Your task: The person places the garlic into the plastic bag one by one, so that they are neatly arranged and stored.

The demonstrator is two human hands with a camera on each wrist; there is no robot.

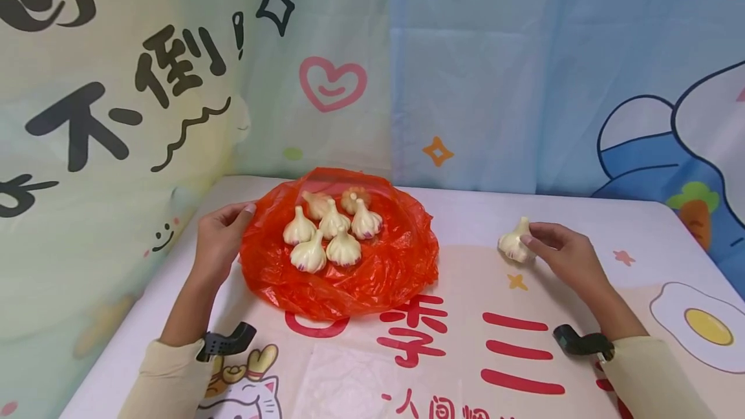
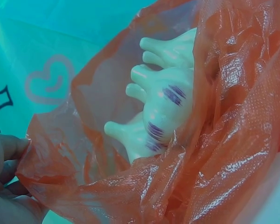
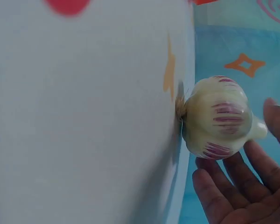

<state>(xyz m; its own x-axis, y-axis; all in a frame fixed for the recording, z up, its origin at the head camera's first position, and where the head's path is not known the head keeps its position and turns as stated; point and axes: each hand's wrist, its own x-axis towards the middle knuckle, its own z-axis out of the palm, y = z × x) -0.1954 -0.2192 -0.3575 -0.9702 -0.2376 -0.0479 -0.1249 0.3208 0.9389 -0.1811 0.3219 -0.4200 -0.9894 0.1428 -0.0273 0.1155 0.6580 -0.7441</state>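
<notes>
My left hand (image 1: 220, 238) pinches the left edge of a thin red plastic bag (image 1: 401, 270), which lies spread with its mouth open. Several white garlic bulbs (image 1: 343, 249) sit inside, some with purple streaks that show up close in the left wrist view. Off to the right, a single garlic bulb (image 3: 219, 119) stands upright at the table surface, root end down. Around it is my right hand (image 1: 561, 254); in the right wrist view its fingers are spread and lie along the bulb's side, while the thumb shows apart from the stem.
The table (image 1: 465, 218) has a printed cover with red characters, a fried egg and a cat. Behind it hangs a decorated cloth (image 1: 465, 83) with hearts and stars. A dark band with a camera (image 1: 229, 340) is on each wrist.
</notes>
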